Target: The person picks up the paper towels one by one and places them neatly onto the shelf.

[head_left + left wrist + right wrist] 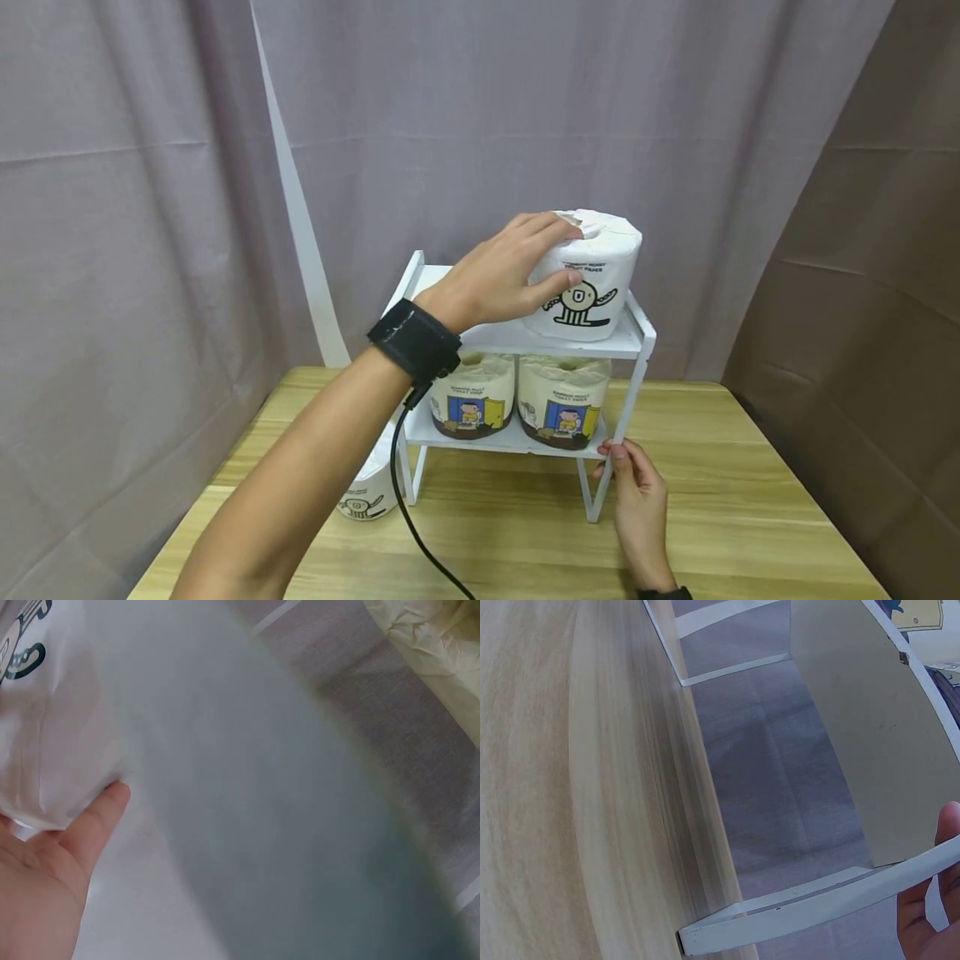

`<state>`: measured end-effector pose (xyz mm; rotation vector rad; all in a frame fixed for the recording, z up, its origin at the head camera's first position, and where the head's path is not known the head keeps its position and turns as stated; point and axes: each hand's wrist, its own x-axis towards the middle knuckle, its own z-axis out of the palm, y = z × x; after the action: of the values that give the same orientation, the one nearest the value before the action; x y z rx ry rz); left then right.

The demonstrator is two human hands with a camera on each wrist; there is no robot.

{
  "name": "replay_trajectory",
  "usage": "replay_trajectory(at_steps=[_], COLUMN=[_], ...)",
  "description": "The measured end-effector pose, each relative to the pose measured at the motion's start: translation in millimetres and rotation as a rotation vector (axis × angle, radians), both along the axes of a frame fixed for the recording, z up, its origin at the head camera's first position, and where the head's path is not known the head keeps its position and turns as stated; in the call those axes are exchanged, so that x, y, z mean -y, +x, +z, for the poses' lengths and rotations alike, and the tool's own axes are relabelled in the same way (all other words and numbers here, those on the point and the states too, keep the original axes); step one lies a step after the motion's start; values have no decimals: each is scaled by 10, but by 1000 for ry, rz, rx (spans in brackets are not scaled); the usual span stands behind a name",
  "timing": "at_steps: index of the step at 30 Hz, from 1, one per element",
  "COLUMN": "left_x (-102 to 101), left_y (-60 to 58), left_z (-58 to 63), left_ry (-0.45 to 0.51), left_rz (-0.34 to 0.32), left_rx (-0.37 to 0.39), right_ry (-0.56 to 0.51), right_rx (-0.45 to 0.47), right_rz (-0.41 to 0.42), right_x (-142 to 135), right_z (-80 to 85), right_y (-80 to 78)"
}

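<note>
My left hand (pixel 498 271) reaches across to a white-wrapped toilet paper roll (pixel 611 279) at the right end of the upper shelf. Its fingers lie over the top of the roll, the thumb against the printed front. In the left wrist view, the thumb (pixel 97 814) touches the wrapper near its lower edge. My right hand (pixel 641 500) pinches the front right leg of the white two-tier rack (pixel 495 337), just by the lower shelf. From the right wrist view, the rack's side frame (pixel 810 915) crosses in front of the right hand (pixel 922 922).
On the lower shelf, two cream-wrapped rolls, the left one (pixel 472 396) and the right one (pixel 566 404), stand side by side. Another white roll (pixel 367 492) is on the wooden table (pixel 720 483) left of the rack, partly behind my forearm. A black cable (pixel 420 542) hangs from my left wristband.
</note>
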<state>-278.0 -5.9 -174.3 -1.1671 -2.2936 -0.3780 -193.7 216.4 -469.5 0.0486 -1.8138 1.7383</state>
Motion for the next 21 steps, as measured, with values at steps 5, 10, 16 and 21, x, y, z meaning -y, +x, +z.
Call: replay_trajectory(at_steps=[5,10,16,21], left_x=[-54,-108,-141,-164], left_y=[15,16,22,42], left_z=[-16,-46,-87,-88], left_ry=[4,5,-1,4], left_rz=[36,48,82,104], left_rx=[11,6,1,-12], right_ry=[19,-8,-20,-2], right_rx=[-24,-29,-27,-30], right_rz=[6,13,10,14], right_x=[-33,-58,-56,-66], right_z=[-10,-34,-47,-51], right_y=[-18,-26,-15,-30])
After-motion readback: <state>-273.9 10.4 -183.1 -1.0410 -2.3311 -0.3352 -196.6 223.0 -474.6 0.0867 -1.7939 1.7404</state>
